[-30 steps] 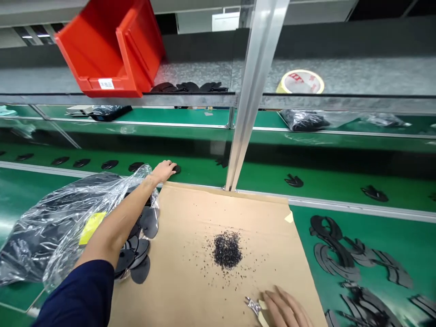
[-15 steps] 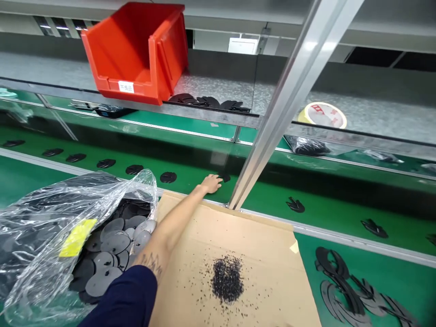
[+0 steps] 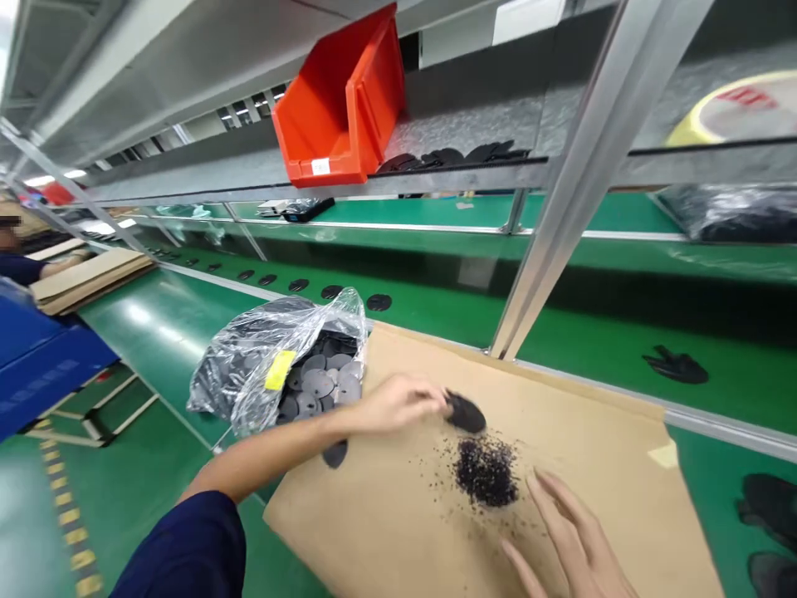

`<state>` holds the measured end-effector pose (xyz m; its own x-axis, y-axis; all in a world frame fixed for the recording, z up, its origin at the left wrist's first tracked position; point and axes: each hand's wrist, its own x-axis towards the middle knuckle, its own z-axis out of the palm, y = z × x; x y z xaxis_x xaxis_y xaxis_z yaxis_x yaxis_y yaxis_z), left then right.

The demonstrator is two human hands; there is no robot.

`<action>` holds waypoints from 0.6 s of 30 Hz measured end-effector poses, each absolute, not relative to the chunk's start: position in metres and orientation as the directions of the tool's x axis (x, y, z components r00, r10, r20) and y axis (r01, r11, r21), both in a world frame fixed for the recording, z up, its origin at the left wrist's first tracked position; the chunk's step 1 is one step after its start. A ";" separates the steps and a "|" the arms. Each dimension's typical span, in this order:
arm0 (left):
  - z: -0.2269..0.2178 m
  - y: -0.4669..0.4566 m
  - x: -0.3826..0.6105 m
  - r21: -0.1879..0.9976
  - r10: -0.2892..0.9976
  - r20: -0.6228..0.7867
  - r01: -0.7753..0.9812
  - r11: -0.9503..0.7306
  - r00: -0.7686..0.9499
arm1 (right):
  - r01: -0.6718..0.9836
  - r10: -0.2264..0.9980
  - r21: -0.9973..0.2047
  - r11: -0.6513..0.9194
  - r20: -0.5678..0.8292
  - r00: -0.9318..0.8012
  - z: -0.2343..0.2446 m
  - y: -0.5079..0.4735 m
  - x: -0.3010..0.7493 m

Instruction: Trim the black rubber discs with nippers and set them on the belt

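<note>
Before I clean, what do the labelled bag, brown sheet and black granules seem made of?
Labelled bag: likely glossy plastic film, crinkled and transparent.
Brown sheet: perhaps cardboard or heavy paper, matte tan.
Black granules: uniformly dark, possibly plastic; too small to confirm.

L fingers (image 3: 434, 401) hold blk disc (image 3: 466, 414) nr granules (image 3: 487, 473).

Light is bright overall. White glare spots the table (image 3: 168, 334), and the bag (image 3: 233, 353) glints. Shadow darkens the back of the channel (image 3: 585, 336). The left hand (image 3: 398, 404) and right hand (image 3: 576, 536) look blurred; the tape (image 3: 701, 116) is soft near the edge.
</note>
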<state>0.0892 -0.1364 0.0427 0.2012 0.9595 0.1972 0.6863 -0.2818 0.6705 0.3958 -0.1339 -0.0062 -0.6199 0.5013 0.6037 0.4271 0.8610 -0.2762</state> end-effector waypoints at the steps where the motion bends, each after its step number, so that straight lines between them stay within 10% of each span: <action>1: 0.040 -0.162 0.100 0.750 0.944 0.199 0.580 -0.320 0.263 | 0.406 0.488 -0.279 0.870 0.601 -0.633 -0.004 -0.136 0.382; 6: 0.029 -0.234 0.111 0.821 0.931 0.100 0.500 -0.276 0.350 | 0.113 0.368 -0.433 0.894 0.566 -0.738 -0.013 -0.150 0.355; 11: 0.019 -0.222 0.038 0.322 0.985 0.050 0.936 0.141 -0.166 | 0.173 0.602 -0.701 0.691 0.427 -0.675 -0.019 -0.158 0.381; 18: 0.022 -0.212 0.005 0.312 0.977 0.073 0.935 0.167 -0.199 | 0.267 0.857 -0.948 0.174 0.013 -0.514 -0.012 -0.165 0.401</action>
